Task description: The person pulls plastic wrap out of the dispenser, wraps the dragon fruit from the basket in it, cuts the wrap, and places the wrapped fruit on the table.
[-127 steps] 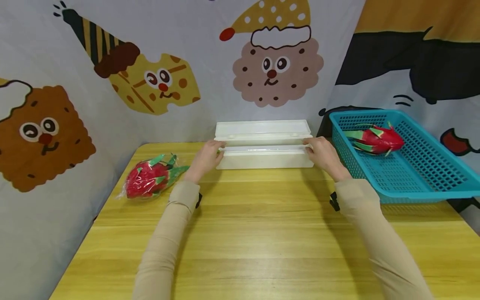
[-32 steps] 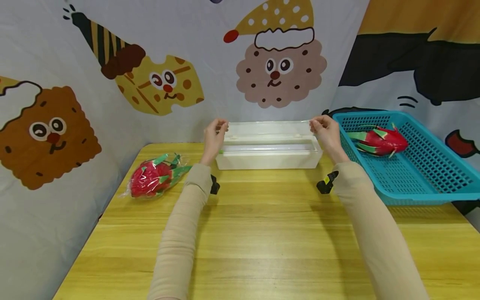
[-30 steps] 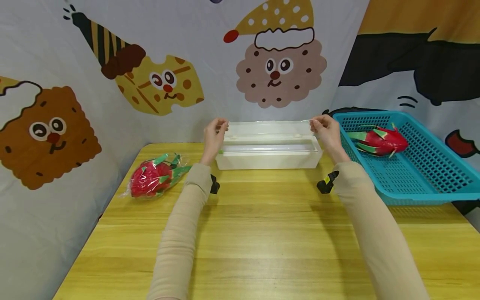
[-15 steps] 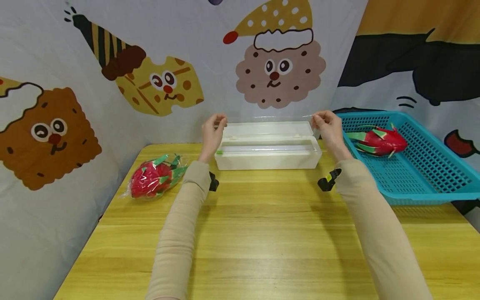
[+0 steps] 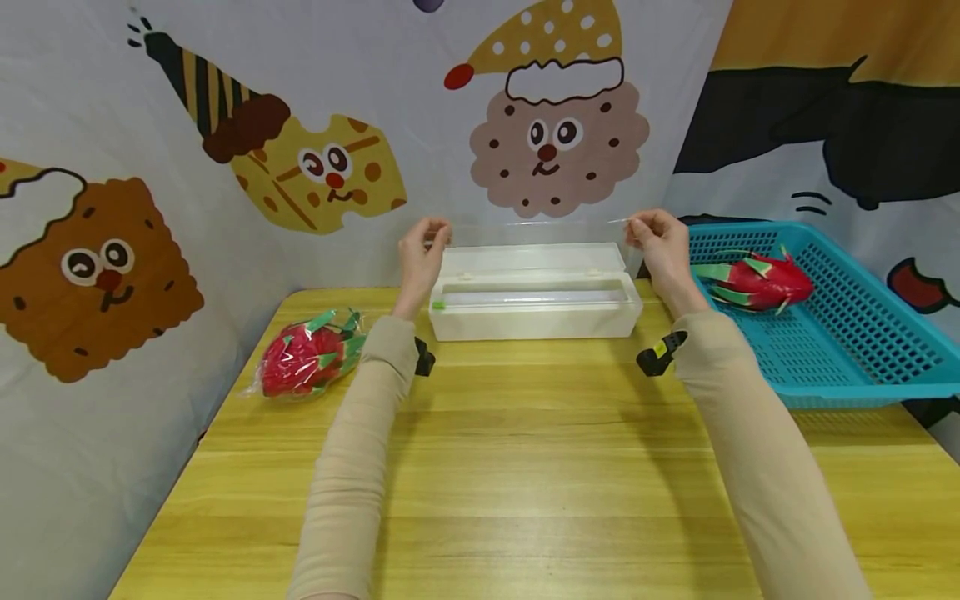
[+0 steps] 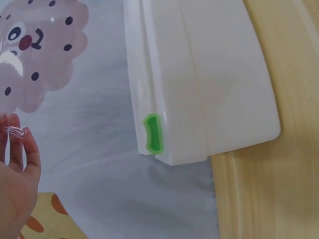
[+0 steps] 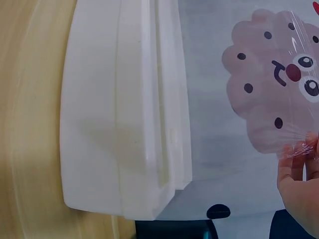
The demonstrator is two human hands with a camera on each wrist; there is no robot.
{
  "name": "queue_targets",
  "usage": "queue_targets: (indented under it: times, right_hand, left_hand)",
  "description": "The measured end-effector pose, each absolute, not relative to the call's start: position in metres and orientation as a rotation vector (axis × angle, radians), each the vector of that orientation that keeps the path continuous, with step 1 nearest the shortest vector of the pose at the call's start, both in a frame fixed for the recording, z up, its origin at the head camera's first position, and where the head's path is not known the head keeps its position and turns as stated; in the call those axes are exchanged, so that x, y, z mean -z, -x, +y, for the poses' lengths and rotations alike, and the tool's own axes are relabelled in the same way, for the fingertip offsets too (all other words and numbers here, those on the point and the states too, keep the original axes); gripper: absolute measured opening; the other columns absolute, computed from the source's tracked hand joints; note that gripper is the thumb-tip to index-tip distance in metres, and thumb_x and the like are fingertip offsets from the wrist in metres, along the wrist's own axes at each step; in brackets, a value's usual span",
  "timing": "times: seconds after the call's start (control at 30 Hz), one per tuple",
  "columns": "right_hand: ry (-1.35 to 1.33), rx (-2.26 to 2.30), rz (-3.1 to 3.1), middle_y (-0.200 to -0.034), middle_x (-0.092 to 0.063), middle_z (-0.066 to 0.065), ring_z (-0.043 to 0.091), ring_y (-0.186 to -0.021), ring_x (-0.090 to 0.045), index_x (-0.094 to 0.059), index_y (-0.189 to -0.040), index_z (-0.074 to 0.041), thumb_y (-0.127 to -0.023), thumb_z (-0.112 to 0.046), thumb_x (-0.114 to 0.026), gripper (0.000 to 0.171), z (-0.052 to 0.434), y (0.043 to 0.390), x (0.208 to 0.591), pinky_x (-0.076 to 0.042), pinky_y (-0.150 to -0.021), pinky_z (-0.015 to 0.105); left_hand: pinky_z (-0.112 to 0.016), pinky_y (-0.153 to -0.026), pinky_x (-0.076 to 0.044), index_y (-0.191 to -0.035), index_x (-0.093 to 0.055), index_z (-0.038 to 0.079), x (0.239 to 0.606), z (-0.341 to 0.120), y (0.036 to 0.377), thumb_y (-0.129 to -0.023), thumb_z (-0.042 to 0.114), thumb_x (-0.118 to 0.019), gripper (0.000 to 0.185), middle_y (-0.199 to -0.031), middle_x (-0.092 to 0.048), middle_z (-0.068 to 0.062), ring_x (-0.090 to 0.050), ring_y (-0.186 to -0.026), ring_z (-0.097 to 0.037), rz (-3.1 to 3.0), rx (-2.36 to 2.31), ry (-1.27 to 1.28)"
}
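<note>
both hands have risen since a moment ago — left hand [image 5: 422, 250] and right hand [image 5: 654, 242] pinch the cling film [image 5: 536, 233], stretched higher above the white box [image 5: 536, 312]; a longer sheet is out.

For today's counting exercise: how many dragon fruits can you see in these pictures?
2. One wrapped dragon fruit lies on the table at the left; one unwrapped dragon fruit lies in the blue basket at the right.

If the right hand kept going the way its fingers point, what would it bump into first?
The right hand pinches clear plastic wrap, fingers pointing toward the backdrop. Past the wrap, probably the backdrop first, though depth is unclear.
</note>
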State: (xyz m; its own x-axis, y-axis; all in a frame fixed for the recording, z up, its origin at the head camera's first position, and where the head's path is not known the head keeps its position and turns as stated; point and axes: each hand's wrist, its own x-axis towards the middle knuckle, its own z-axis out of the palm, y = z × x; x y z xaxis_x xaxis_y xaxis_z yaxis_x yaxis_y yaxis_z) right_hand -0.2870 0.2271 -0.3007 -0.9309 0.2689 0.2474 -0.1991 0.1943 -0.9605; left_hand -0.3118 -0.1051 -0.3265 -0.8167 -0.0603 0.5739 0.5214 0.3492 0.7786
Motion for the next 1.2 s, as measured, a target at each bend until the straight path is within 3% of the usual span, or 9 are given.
queue_targets:
  times: [0.3, 0.7, 1.2]
  right_hand:
    - [0.035, -1.823, -2.061, -0.079, -0.059, -0.01, 0.006, -0.076, -0.055, -0.063, -0.095, -0.007, -0.095, -0.016, -0.053, 0.013, 0.225, 0.286, 0.291, -0.049, -0.074, 0.013]
    - [-0.001, -1.878, -1.98, -0.079, -0.059, -0.007, 0.008, -0.076, -0.055, -0.064, -0.091, -0.011, -0.095, -0.013, -0.054, 0.011, 0.223, 0.284, 0.275, -0.05, -0.073, 0.013]
    - [-0.033, -1.957, -1.883, -0.08, -0.06, -0.004, 0.01, -0.075, -0.055, -0.064, -0.087, -0.011, -0.093, -0.012, -0.056, 0.01, 0.222, 0.283, 0.256, -0.051, -0.072, 0.013]
  left_hand:
    - [-0.02, -0.072, -0.047, -0.104, -0.065, -0.001, 0.318, -0.107, 0.312, -0.097, 0.018, -0.054, 0.023, -0.099, -0.067, -0.021, -0.064, -0.088, -0.029, -2.08, 1.513, 0.394]
    - [-0.013, -0.064, -0.043, -0.102, -0.063, -0.01, 0.278, -0.1, 0.282, -0.096, 0.006, -0.053, 0.019, -0.096, -0.065, -0.028, -0.063, -0.087, -0.039, -2.061, 1.476, 0.376]
    - [-0.01, -0.06, -0.04, -0.102, -0.062, -0.014, 0.262, -0.102, 0.283, -0.095, 0.004, -0.054, 0.021, -0.094, -0.065, -0.031, -0.062, -0.084, -0.042, -1.996, 1.456, 0.436]
